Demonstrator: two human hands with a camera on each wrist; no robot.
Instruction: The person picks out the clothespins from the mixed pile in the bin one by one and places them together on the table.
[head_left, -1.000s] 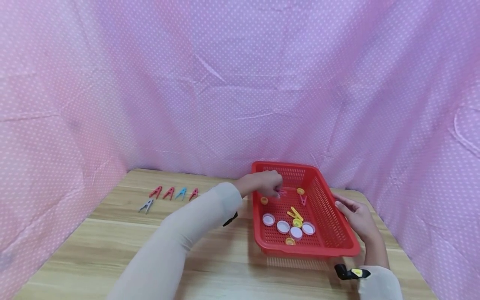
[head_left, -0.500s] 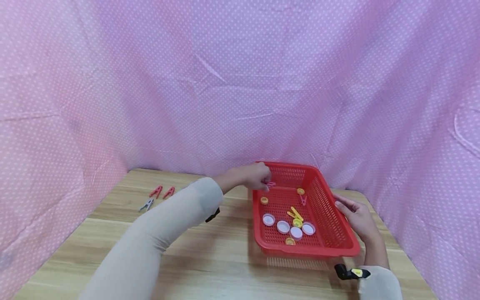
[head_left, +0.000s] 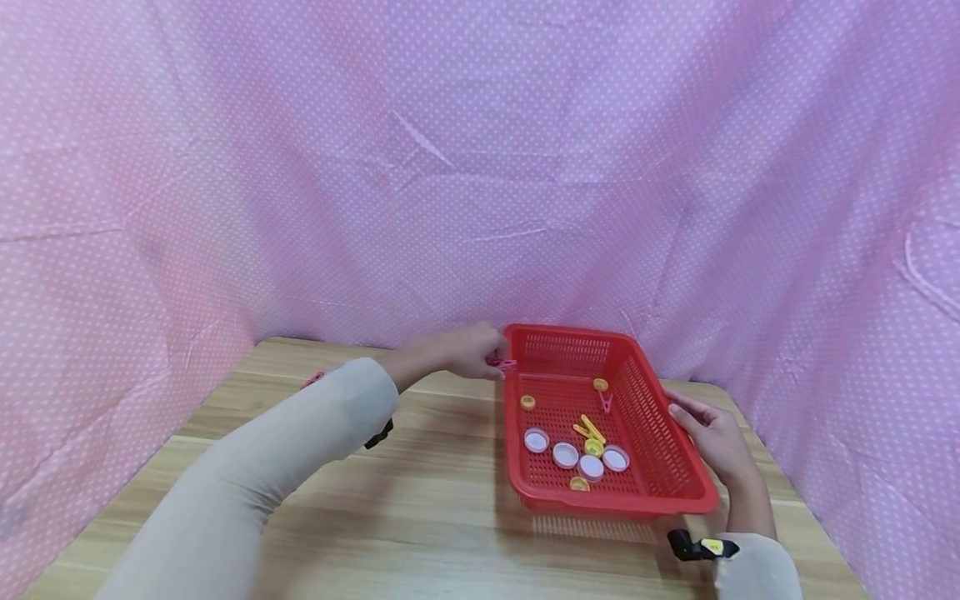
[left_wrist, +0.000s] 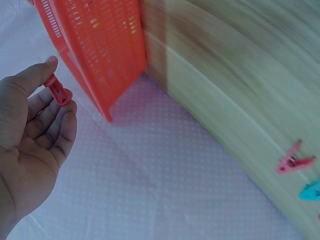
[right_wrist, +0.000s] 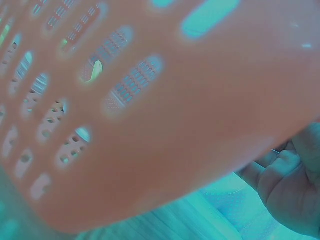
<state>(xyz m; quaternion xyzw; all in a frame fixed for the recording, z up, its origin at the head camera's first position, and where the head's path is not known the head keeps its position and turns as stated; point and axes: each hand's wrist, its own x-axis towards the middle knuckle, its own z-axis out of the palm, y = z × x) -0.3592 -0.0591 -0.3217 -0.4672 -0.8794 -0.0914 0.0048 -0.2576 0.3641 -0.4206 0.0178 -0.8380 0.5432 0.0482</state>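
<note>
My left hand [head_left: 472, 352] pinches a pinkish-red clothespin [left_wrist: 59, 91] between thumb and fingertips, just above the left rim of the red plastic basket [head_left: 611, 503]. At the opposite side, my right hand [head_left: 716, 437] grips the basket's rim, its fingers partly hidden behind the wall. Inside the basket lie a pink clothespin [head_left: 605, 402], yellow clothespins [head_left: 590, 428], several white round lids [head_left: 566, 455] and several small yellow caps [head_left: 528, 402]. The left wrist view also catches a pink clothespin [left_wrist: 294, 161] and a blue clothespin [left_wrist: 311, 191] on the table.
The wooden table [head_left: 420, 500] extends left of the basket. My left sleeve hides most of the row of clothespins there; part of a red clothespin [head_left: 312, 380] shows past it. Pink dotted cloth [head_left: 480, 208] hangs behind and around the table.
My left hand has lifted the pinkish-red clothespin from inside the basket and moved left to its rim. My sleeve now covers more of the table's clothespins. The right hand stays put.
</note>
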